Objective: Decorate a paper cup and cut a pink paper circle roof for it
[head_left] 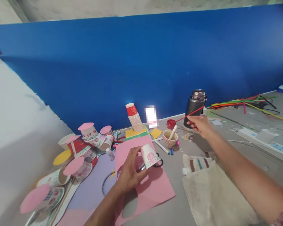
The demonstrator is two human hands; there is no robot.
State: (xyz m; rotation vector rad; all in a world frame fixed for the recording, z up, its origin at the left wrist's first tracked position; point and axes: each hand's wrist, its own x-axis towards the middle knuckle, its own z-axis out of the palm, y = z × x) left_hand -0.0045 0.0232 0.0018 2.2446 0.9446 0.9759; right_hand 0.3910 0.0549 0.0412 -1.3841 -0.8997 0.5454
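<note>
My left hand [132, 169] is closed round a white paper cup [150, 156], tilted on its side and marked with pink and green drawing. Below the cup lies pink paper [155, 191] with a rounded cut-out, and black scissor handles [158, 162] show behind the cup. Stretched forward, my right hand [198, 125] pinches a thin red stick [195, 111] in front of the dark thermos [195, 105]. The stick's lower end reaches a small round red container [171, 124]; whether it dips inside cannot be made out.
Decorated paper cups [81, 169] with pink discs crowd the left. A leaning cup stack [135, 119] stands by the blue wall [96, 69]. A patterned cup [170, 139] holds a white marker. A cloth bag [214, 191], power strip [269, 144] and colourful thin sticks [238, 103] occupy the right.
</note>
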